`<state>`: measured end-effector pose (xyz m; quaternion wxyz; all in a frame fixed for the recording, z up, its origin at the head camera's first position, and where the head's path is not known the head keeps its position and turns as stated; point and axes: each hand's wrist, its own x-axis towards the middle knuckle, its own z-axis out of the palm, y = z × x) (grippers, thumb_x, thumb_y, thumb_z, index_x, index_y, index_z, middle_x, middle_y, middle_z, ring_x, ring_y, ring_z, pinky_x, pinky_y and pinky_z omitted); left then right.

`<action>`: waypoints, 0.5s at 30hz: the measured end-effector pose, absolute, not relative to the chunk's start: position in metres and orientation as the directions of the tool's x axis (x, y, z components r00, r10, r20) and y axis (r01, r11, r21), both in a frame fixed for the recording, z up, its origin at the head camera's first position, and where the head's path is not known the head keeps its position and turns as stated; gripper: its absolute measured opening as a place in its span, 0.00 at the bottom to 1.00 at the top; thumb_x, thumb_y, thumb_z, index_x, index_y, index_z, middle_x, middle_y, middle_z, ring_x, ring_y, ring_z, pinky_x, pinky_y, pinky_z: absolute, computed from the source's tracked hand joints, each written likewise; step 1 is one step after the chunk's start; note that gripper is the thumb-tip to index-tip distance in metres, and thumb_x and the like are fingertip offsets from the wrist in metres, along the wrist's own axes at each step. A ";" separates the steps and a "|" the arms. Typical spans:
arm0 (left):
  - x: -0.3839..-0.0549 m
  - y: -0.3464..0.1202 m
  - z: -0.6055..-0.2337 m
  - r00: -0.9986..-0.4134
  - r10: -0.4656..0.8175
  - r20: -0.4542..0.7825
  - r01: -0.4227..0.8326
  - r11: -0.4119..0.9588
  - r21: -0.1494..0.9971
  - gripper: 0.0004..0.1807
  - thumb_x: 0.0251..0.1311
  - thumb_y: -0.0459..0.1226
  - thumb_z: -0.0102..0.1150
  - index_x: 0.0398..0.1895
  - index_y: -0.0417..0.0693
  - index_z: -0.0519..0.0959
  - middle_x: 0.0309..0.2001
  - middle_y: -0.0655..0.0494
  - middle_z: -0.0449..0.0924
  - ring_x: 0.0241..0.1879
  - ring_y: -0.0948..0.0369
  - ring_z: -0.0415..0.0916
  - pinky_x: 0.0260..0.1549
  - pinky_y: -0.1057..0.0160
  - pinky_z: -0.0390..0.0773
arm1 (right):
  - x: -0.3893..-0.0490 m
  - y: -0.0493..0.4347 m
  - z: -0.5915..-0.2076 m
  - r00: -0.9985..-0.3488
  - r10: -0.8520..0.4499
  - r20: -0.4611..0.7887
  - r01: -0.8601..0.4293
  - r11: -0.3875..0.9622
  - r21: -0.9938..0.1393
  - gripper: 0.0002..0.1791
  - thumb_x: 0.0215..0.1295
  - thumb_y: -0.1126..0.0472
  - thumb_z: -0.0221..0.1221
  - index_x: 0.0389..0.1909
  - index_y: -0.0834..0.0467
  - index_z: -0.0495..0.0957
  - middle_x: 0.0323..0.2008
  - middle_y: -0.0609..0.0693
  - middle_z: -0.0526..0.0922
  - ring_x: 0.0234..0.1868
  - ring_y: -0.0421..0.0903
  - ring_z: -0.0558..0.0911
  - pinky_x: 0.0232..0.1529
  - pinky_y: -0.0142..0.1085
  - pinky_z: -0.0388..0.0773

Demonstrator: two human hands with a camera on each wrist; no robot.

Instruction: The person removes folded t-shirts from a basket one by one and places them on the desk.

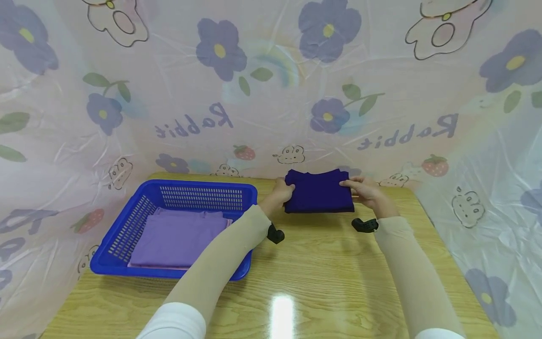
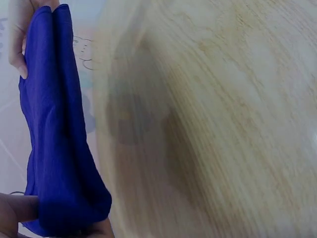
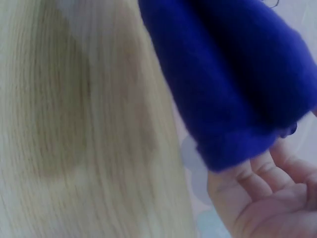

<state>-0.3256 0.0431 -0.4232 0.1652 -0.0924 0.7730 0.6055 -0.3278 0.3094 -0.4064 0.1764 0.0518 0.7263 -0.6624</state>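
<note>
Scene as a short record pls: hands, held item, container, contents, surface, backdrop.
left hand: grips left end of held cloth
right hand: grips right end of held cloth
held cloth: dark blue, folded, raised above table
container: blue basket with slotted sides, on the table's left side
contents: folded light-purple cloth
surface: wood-grain table
backdrop: pale printed sheet, flowers, rabbits, strawberries, mirrored "Rabbit" lettering

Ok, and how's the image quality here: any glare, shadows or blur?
Head view: white glare on the table near the bottom edge, folded cloth outline fairly crisp; left wrist view: soft-edged shadows across the table; right wrist view: cloth and right fingers look soft, broad shadow at left.
</note>
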 end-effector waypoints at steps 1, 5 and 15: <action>-0.327 0.044 -0.425 -0.927 0.050 -0.372 -0.347 0.267 0.899 0.36 0.78 0.38 0.43 0.79 0.39 0.39 0.72 0.35 0.56 0.68 0.44 0.62 0.63 0.49 0.69 | -0.328 0.309 -0.408 -0.931 -0.154 -0.331 0.314 0.124 -0.941 0.34 0.72 0.60 0.59 0.72 0.68 0.57 0.50 0.51 0.77 0.36 0.40 0.84 0.43 0.37 0.84; -0.330 0.047 -0.433 -0.927 0.013 -0.375 -0.353 0.303 0.885 0.38 0.78 0.39 0.42 0.79 0.39 0.34 0.73 0.34 0.54 0.72 0.44 0.56 0.68 0.49 0.62 | -0.330 0.307 -0.413 -0.924 -0.146 -0.353 0.329 0.162 -0.930 0.45 0.73 0.59 0.58 0.78 0.65 0.40 0.67 0.62 0.65 0.38 0.39 0.83 0.46 0.37 0.83; -0.325 0.058 -0.443 -0.937 -0.080 -0.339 -0.344 0.356 0.869 0.35 0.78 0.38 0.40 0.79 0.38 0.39 0.71 0.32 0.59 0.69 0.41 0.60 0.66 0.46 0.64 | -0.330 0.301 -0.431 -0.934 -0.068 -0.352 0.328 0.234 -0.915 0.43 0.73 0.59 0.57 0.78 0.67 0.43 0.75 0.65 0.50 0.30 0.38 0.77 0.50 0.40 0.81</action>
